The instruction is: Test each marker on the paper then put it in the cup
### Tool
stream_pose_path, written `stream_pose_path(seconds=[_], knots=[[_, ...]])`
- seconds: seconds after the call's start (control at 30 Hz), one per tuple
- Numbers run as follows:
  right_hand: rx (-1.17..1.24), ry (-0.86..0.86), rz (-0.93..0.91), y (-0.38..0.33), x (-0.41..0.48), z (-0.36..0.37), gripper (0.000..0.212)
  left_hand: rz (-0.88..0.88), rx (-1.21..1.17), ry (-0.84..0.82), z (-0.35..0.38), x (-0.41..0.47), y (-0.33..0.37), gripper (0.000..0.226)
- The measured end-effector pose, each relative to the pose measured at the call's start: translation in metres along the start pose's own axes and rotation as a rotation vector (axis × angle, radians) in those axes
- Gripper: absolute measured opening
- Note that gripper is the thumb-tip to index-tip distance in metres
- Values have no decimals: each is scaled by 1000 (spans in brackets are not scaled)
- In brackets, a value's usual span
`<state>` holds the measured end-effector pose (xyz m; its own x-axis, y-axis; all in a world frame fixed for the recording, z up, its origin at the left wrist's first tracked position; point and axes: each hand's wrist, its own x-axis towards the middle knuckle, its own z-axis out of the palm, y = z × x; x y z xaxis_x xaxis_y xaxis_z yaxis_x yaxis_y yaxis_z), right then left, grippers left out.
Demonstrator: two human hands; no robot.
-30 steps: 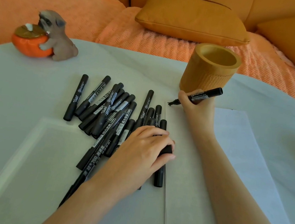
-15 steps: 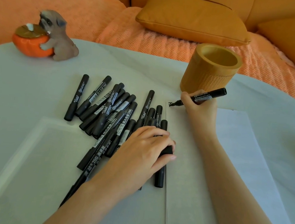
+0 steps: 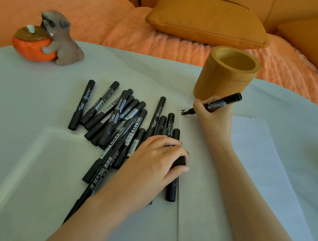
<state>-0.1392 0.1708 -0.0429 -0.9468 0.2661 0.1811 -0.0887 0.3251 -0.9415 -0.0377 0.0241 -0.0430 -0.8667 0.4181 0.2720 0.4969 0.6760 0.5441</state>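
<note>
Right hand (image 3: 213, 115) pinched the uncapped marker (image 3: 223, 102), tip on paper (image 3: 201, 195); left hand (image 3: 155, 160) gripped a cap (image 3: 179, 160). A dragging wrist could smear wet ink.

Blocked left by the marker pile (image 3: 118, 119). Plenty of room across the bare paper (image 3: 249, 161), right up to the cup (image 3: 224, 84).
</note>
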Motion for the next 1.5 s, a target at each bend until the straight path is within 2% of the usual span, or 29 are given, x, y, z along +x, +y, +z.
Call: stream_pose_path(seconds=[0.67, 0.83, 1.07, 1.17, 1.27, 1.37, 1.5], knots=[[21, 44, 17, 5, 3, -2, 15, 4, 0, -4, -1, 1, 1, 27], [151, 89, 71, 7, 5, -4, 19, -13, -18, -7, -2, 3, 2, 28], [373, -20, 92, -27, 1, -15, 29, -4, 2, -11, -2, 5, 6, 35], [467, -74, 157, -35, -13, -32, 23, -16, -98, 34, -7, 8, 11, 32], [522, -75, 223, -38, -31, -47, 31, -50, -177, 91, -14, 9, 17, 29], [548, -83, 287, -43, -45, -52, 36, -140, -217, 131, -20, 9, 18, 24], [524, -92, 301, -46, -60, -48, 35, -251, -418, 124, -24, 11, 19, 27]])
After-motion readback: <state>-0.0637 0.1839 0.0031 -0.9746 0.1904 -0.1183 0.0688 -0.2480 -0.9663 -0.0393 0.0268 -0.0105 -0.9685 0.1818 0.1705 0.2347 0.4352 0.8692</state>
